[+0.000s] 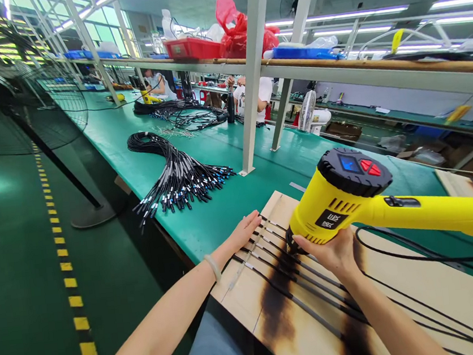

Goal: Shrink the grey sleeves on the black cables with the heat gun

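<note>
My right hand [332,252] grips the yellow heat gun [329,207] low on its body, near the black nozzle. The nozzle points down at several black cables [299,276] laid side by side on a wooden board [407,289]. Grey sleeves cover parts of these cables. My left hand [246,230] lies with its fingers stretched out over the far cable ends at the board's left edge. Small white labels show on the cables beside it. Dark scorch marks [276,304] run across the board beneath the cables.
A large bundle of black cables [170,162] lies on the green bench [219,219]. A white shelf post [254,84] rises beyond the board. The heat gun's black cord [399,254] trails right. A standing fan [45,148] is at left; people sit farther back.
</note>
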